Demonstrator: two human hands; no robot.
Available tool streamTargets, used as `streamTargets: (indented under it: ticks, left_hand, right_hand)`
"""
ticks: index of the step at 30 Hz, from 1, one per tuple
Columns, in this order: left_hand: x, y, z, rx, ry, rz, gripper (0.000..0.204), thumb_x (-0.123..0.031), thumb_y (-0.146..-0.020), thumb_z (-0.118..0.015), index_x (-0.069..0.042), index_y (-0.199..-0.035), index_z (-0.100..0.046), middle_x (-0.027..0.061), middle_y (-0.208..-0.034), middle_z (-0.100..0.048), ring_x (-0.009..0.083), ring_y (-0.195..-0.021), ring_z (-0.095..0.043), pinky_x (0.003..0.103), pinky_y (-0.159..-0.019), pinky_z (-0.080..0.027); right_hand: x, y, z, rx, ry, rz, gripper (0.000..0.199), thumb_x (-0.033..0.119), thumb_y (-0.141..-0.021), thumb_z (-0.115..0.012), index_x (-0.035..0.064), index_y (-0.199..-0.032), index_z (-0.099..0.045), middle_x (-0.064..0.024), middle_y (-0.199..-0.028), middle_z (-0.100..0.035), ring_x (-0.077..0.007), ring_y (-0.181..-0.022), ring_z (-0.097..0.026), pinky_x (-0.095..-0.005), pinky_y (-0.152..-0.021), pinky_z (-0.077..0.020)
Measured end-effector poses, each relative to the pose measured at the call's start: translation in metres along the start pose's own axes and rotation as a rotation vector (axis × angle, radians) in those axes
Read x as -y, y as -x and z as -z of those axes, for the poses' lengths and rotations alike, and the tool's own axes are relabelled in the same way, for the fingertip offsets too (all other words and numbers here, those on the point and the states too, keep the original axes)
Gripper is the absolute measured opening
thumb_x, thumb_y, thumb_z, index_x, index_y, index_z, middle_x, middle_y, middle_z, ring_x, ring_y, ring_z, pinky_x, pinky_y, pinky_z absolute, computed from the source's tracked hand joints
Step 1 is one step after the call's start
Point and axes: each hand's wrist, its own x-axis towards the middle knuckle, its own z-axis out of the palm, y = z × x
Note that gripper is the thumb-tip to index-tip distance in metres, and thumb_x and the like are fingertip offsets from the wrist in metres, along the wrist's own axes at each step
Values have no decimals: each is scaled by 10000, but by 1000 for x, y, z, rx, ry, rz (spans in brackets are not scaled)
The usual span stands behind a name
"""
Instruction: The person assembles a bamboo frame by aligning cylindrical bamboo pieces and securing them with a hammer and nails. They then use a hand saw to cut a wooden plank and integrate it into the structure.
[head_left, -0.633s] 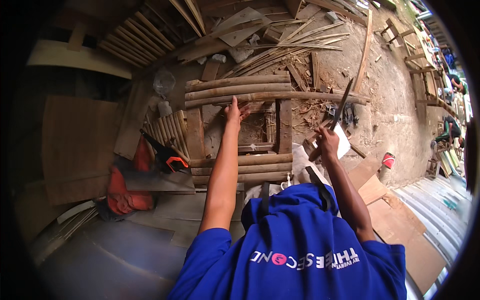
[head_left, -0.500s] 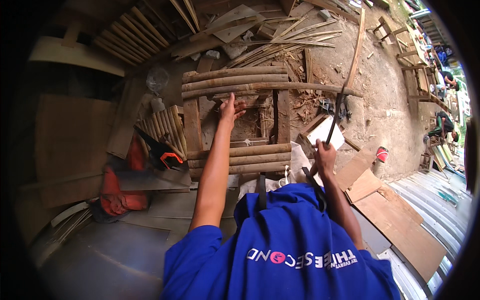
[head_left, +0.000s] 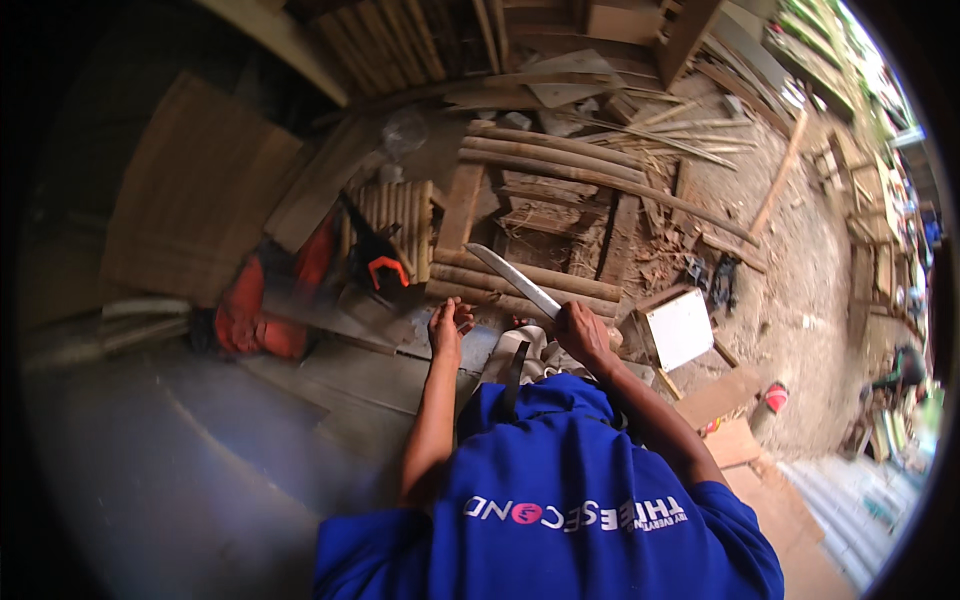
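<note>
My right hand (head_left: 583, 332) is wrapped round the handle of a machete (head_left: 515, 282). Its bare blade slants up and left over the near bamboo poles (head_left: 530, 274) of a low wooden frame. My left hand (head_left: 450, 328) hovers just left of those poles, fingers loosely bent and apart, with nothing in it. Across the frame's far side lie more bamboo poles; one long pole (head_left: 690, 205) sticks out well past the right end. Between the two sets, the dark wooden side bars (head_left: 618, 240) of the frame show.
Left of the frame stand a small bamboo-slat piece (head_left: 395, 225), a saw with an orange handle (head_left: 388, 270) and a red cloth (head_left: 255, 320). A white-topped box (head_left: 680, 330) and a red can (head_left: 776, 397) are on the right. Split strips (head_left: 690, 135) and shavings litter the ground beyond.
The machete has swung from upright on the right to slanting left across the near poles. My left hand has drawn back from the far poles toward my body. The view has turned.
</note>
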Motion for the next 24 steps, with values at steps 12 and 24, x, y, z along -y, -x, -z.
streamTargets:
  ticks: [12,24]
  left_hand:
    - [45,95,55,-246,201,-143,411,-443,-953,-559,-61,-1101,-600,44,-865,-657,116,-728,-620,279,-631,-518]
    - [-13,9,109,-164,246,-169,326,-377,-946,-600,-73,-1058,-633,45,-841,-678,100,-661,-626,243,-573,-503]
  right_hand:
    - [0,-39,-52,-110,98,431,536,136,-780,-648,-21,-1261,-470,-219,-1106,-517,-375,-1041,-520,-439,-888,-442]
    - [86,-40,-49,-147,181,315,647,215,-795,-705,40,-1351,-424,-208,-1289,-444,-366,-1203,-433,-471,-1009,-332]
